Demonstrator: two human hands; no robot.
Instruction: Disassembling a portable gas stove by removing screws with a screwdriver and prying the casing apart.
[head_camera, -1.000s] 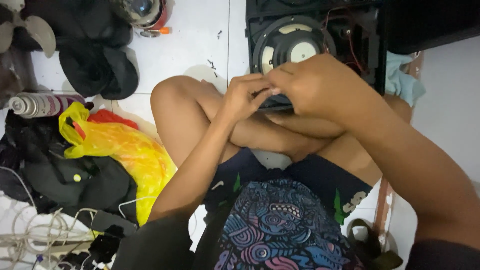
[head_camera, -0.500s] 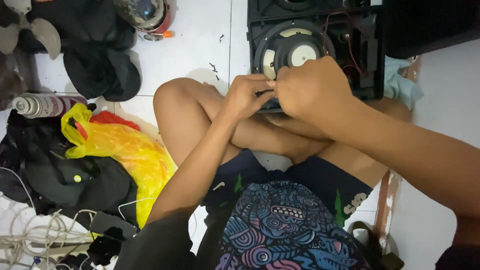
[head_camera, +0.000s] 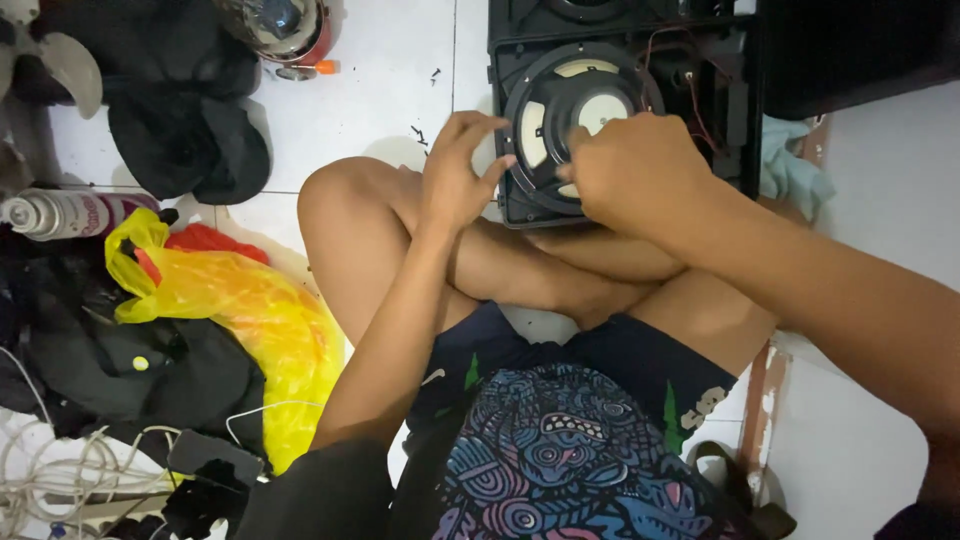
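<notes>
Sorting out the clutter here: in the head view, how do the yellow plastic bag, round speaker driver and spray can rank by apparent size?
1. Yellow plastic bag
2. Round speaker driver, partly hidden behind the hands
3. Spray can, cut off by the left edge, so unsure

Right hand (head_camera: 630, 170) covers the lower right of the speaker cone (head_camera: 560, 120); its fingertips are hidden. Speaker cabinet (head_camera: 620, 60) cut off at the top edge. Small dark bits (head_camera: 420, 130) left of cabinet: too small to identify.
</notes>
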